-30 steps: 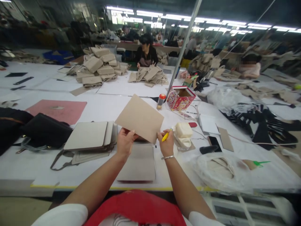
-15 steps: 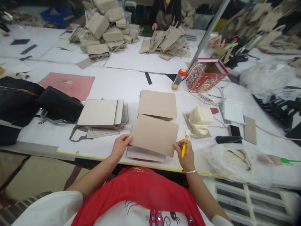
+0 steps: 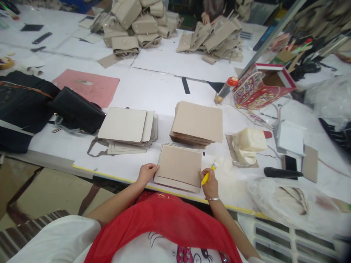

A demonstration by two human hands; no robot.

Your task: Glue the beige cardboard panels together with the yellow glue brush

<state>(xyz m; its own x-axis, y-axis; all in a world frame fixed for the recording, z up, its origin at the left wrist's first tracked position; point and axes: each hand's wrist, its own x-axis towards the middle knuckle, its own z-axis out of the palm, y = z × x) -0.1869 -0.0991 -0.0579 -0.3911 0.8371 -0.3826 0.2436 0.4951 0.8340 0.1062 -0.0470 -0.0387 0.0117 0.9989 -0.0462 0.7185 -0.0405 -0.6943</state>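
Beige panel (image 3: 179, 162) lies on a paler piece (image 3: 177, 185) at the near edge of the white table (image 3: 148, 86), directly before the wearer; the pale piece shows as a strip along the near side. L hand (image 3: 148, 172): thumb & fingers drawn together in a pinch at panel's L edge, other fingers curled. R hand (image 3: 210, 184): fingers closed round a yellow brush (image 3: 205, 179), bristle end pointing away from wearer, w/ fingertips at panel's R edge; contact there can't be confirmed. Bracelet (image 3: 212, 199) on R wrist.

Just beyond panel: stack of tan panels (image 3: 197, 118), edges uneven. To L: stack of pale panels (image 3: 122, 124), also uneven, w/ a grey strap (image 3: 94, 147) protruding at its near L corner. Further L, black bag (image 3: 79, 109); pink sheet (image 3: 90, 86) behind it, flat.

To R of brush: cream block-shaped item (image 3: 250, 140) on a tan piece; past it a black-handled item (image 3: 283, 172) & clear plastic bag (image 3: 274, 204), contents partly obscured. Beyond: red-capped container (image 3: 226, 90), tilted in view, beside red patterned box (image 3: 248, 89).

Far side: two heaps of beige goods, L heap (image 3: 145, 27) taller; co-worker's hand (image 3: 205, 17) near R heap (image 3: 214, 38), detail unclear
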